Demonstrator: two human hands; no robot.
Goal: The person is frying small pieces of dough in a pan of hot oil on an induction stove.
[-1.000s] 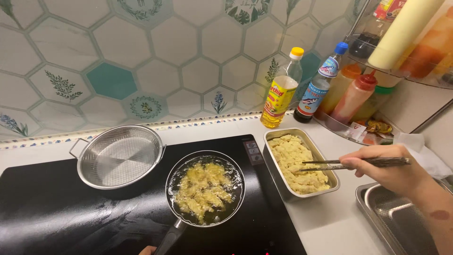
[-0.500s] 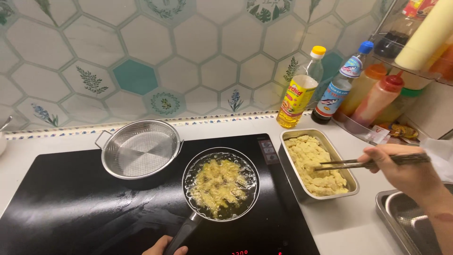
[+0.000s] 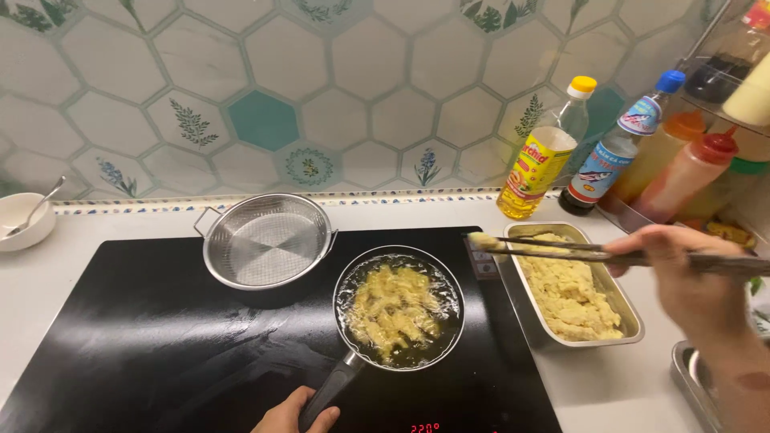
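While left fingers (image 3: 293, 413) grip the pan handle (image 3: 329, 390), right fingers (image 3: 682, 273) pinch chopsticks (image 3: 561, 250) holding batter above the tray (image 3: 634, 321).

- Hands in view: two, a left hand (image 3: 295, 414) and a right hand (image 3: 682, 277).
- Chopsticks (image 3: 561, 250): one pair.
- Frying pan (image 3: 399, 309): one.
- Mesh strainer (image 3: 267, 239): one.
- Metal tray (image 3: 634, 321) of battered pieces: one.
- White bowl (image 3: 24, 222): one, with one spoon (image 3: 36, 207).
- Bottles (image 3: 545, 152) by the wall: four clearly standing; more, possibly two, on the partly cut-off rack.
- Cooktop (image 3: 144, 337): one.
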